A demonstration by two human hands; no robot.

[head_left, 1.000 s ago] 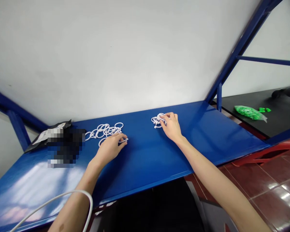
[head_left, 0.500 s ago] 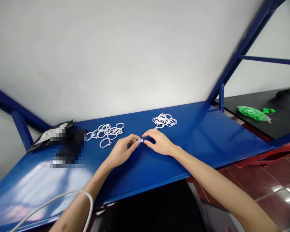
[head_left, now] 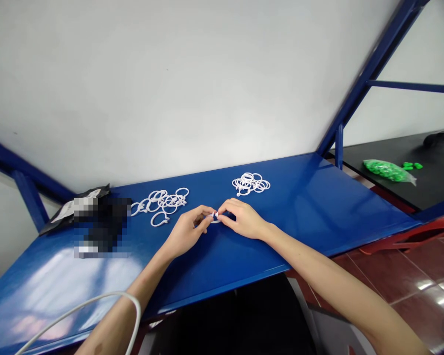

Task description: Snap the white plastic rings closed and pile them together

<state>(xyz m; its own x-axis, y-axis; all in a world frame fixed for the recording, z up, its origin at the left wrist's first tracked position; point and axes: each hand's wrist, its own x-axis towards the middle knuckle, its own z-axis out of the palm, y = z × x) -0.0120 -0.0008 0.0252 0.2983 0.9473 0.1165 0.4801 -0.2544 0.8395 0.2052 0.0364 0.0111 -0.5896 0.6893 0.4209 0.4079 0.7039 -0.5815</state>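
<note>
Between my two hands is a white plastic curtain ring [head_left: 215, 222], with small knobs at its ends. My left hand [head_left: 186, 230] pinches one end between thumb and fingers. On the other side, my right hand [head_left: 247, 220] is closed on the opposite end. The lower arc of the ring shows below the fingertips, and the knobs sit close together with a small gap. A loose group of similar white rings [head_left: 167, 203] lies to the left of my left hand. Beyond my right hand is a tighter pile of white rings [head_left: 250, 183].
The blue table [head_left: 222, 268] meets a pale wall. Black packages [head_left: 103, 229], partly blurred out, lie at the left. A white cable [head_left: 107, 294] crosses my left forearm. On a black table to the right is a bag of green pieces [head_left: 388, 170].
My right thumb and fingers have closed on the ring, where they were apart before. The ring has turned so its lower arc shows. My left hand keeps its pinch.
</note>
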